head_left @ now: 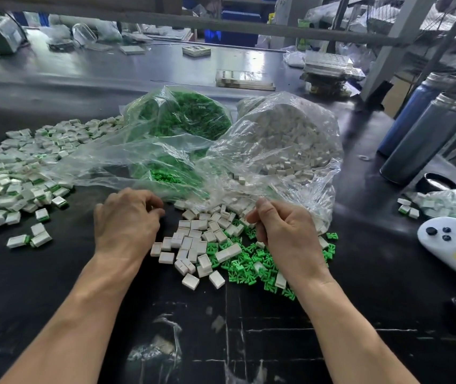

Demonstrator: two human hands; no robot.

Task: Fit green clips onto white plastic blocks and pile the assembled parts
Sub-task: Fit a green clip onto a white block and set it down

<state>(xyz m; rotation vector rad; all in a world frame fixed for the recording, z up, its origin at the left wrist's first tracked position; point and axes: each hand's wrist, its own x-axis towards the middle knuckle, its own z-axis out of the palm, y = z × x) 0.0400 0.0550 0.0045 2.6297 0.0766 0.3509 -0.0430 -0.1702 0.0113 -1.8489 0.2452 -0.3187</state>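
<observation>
White blocks and green clips lie loose on the surface btwn our hands. Left hand curled, right hand pinching something small; can't tell what. We'd align clip w/ slot, then press square.

We saw two tall grey cylinders near the black table's right edge, a white handheld device, perhaps a scanner, nearer us.

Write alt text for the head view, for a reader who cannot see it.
Two bare hands, left hand and right hand, work over loose white blocks and green clips on a black table. Clear bags of each sit behind; assembled parts pile at left.
</observation>
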